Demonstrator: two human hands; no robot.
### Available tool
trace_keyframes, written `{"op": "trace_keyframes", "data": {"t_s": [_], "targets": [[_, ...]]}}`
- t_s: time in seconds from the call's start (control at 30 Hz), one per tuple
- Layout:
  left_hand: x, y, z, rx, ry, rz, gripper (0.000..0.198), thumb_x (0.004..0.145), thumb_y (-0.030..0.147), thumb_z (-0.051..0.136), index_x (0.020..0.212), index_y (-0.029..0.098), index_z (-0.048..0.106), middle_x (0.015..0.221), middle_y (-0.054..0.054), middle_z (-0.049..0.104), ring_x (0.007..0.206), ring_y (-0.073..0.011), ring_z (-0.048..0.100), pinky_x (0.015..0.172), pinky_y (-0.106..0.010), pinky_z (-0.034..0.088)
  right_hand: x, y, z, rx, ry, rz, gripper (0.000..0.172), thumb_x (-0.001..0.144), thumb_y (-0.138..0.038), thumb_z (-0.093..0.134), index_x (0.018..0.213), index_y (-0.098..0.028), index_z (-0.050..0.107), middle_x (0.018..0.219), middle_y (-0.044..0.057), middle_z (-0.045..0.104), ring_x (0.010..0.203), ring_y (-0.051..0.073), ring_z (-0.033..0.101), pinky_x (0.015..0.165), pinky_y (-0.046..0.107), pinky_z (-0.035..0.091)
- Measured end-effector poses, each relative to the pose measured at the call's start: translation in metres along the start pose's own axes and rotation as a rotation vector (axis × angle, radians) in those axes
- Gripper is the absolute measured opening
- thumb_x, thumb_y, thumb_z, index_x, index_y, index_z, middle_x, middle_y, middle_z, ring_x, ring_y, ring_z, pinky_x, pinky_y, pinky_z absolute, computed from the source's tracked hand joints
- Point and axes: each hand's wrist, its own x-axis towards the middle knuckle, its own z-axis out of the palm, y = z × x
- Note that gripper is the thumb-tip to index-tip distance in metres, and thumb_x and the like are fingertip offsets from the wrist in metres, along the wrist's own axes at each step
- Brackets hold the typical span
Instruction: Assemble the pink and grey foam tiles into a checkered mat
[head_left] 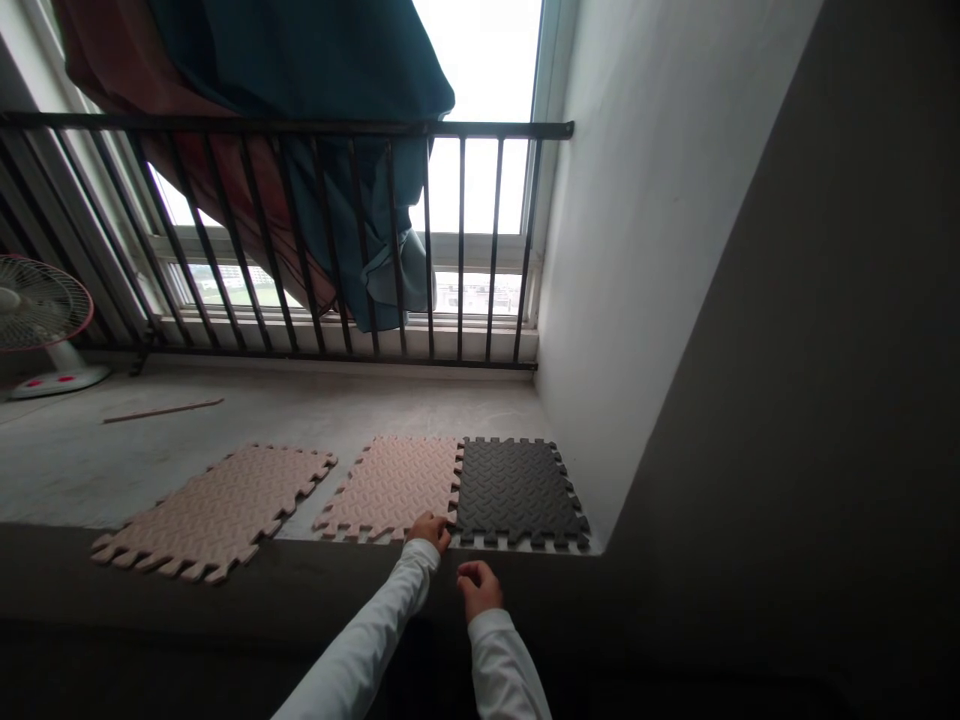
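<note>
head view, lower centre: left hand (pixel 429 531), grip narrow, touches the seam between black textured foam puzzle mat (pixel 517 490) and pink textured foam puzzle mat (pixel 390 487); right hand (pixel 480 588) loosely curled, empty.

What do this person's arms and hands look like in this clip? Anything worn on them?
Both arms are covered by plain white long sleeves reaching the wrists, the left sleeve and the right sleeve, with no markings visible. The left hand and right hand are bare: no gloves, and no watch or ring that can be made out.

Matt textured foam mats (pixel 517 490); rough concrete floor (pixel 247 425).
</note>
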Motion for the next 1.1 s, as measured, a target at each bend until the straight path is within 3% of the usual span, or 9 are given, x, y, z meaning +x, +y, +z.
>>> {"op": "trace_keyframes", "data": {"t_s": [0.5, 0.83, 1.1], "targets": [[0.002, 0.015, -0.019, 0.096, -0.099, -0.018, 0.030, 0.071, 0.027, 0.044, 0.094, 0.022, 0.062, 0.098, -0.009, 0.058, 0.090, -0.0182, 0.054, 0.073, -0.026, 0.042, 0.002, 0.005, 0.003, 0.004, -0.015, 0.010, 0.014, 0.050, -0.018, 0.046, 0.058, -0.020, 0.057, 0.061, -0.001, 0.063, 0.064, 0.015, 0.058, 0.063, 0.023, 0.043], [0.003, 0.018, -0.028, 0.175, -0.181, 0.026, 0.028, 0.071, 0.026, 0.044, 0.091, 0.024, 0.062, 0.100, -0.007, 0.058, 0.091, -0.0171, 0.055, 0.073, -0.025, 0.043, 0.008, 0.013, 0.005, -0.064, -0.033, 0.000, 0.013, 0.053, -0.019, 0.047, 0.061, -0.019, 0.058, 0.063, 0.000, 0.064, 0.065, 0.015, 0.057, 0.063, 0.023, 0.043], [0.006, 0.023, -0.031, 0.202, -0.251, 0.062, 0.031, 0.069, 0.022, 0.044, 0.095, 0.020, 0.060, 0.104, -0.012, 0.057, 0.093, -0.0247, 0.055, 0.073, -0.034, 0.045, 0.006, 0.009, 0.008, -0.112, -0.059, 0.008, 0.014, 0.054, -0.018, 0.045, 0.062, -0.020, 0.058, 0.067, 0.000, 0.065, 0.068, 0.015, 0.058, 0.065, 0.022, 0.043]]}}
